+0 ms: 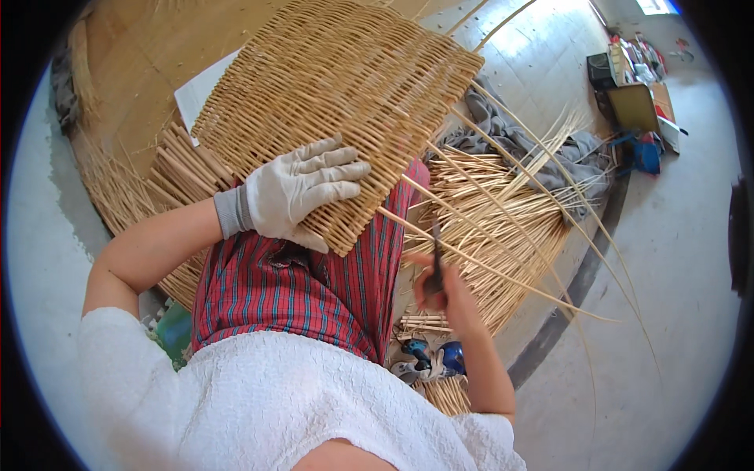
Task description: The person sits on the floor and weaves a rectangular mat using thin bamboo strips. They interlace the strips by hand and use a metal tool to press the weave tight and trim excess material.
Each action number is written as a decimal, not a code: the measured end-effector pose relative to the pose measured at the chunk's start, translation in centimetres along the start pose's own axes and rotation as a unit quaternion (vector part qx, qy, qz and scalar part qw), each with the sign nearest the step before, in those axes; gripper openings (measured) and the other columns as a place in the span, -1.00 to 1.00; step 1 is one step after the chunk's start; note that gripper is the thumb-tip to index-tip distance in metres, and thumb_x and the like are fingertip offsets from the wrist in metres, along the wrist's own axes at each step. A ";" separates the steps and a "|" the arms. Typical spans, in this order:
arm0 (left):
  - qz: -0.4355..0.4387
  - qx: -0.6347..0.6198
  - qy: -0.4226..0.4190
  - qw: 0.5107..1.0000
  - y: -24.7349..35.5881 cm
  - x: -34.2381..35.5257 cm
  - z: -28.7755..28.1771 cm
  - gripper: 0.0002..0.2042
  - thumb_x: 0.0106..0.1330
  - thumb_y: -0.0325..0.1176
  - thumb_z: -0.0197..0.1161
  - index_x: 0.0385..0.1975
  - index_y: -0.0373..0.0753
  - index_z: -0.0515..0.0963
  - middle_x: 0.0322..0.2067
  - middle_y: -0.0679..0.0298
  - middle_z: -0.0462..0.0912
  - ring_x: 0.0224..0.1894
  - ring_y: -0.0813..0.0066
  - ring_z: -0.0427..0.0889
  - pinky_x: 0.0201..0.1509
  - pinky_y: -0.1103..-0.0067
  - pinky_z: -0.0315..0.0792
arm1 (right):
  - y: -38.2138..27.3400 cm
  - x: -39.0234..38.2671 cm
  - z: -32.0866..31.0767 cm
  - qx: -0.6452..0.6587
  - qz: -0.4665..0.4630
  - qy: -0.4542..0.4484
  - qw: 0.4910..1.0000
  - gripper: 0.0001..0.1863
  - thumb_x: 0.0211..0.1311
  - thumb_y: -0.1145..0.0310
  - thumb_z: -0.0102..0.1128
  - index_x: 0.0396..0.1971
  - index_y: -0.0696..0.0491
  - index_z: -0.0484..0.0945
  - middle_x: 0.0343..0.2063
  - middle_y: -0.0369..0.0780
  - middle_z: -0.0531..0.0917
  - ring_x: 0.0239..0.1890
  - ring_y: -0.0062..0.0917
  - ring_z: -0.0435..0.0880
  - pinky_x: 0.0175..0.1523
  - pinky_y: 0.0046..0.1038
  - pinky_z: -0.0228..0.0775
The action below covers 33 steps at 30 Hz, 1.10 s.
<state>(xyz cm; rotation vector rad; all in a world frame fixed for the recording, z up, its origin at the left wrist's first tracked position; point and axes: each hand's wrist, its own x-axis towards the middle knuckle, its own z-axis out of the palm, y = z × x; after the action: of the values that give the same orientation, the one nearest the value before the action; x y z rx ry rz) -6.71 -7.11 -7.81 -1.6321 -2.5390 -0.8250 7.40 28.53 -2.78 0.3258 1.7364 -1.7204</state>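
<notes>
A woven wicker panel (338,86) lies tilted across my lap, with several long rods (503,271) sticking out from its right edge. My left hand (306,188), in a pale glove with a grey cuff, rests flat on the panel's near corner, fingers spread. Bare and closed, my right hand (448,294) grips a dark narrow-bladed cutting tool (437,243), its point upward. Blur hides whether that is a knife or closed scissors. The blade is close to the protruding rods, just right of the panel; contact cannot be made out.
A large heap of thin rods (487,212) spreads on the floor at right, with grey cloth (503,118) beside it. Thicker sticks (184,165) are bundled at left. Blue-handled tools (452,357) lie by my right forearm. Boxes and clutter (636,102) stand far right.
</notes>
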 end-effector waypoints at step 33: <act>-0.031 0.067 -0.040 0.996 1.0 0.6 0.5 0.14 0.16 0.60 0.09 0.60 -0.15 0.15 0.60 0.15 0.14 0.65 0.17 0.05 0.73 0.14 -0.15 | -1.3 -2.6 3.2 -0.226 -0.121 0.007 0.967 -0.47 0.30 0.64 0.26 0.28 0.07 0.64 -0.47 -0.40 0.62 -0.53 -0.82 0.39 -0.39 -0.65 0.20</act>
<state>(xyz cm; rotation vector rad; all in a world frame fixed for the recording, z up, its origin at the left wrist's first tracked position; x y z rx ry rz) -6.02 -6.04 -7.68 -1.5860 -2.6456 -0.5887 9.43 26.06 0.10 -0.0804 2.1848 -1.4210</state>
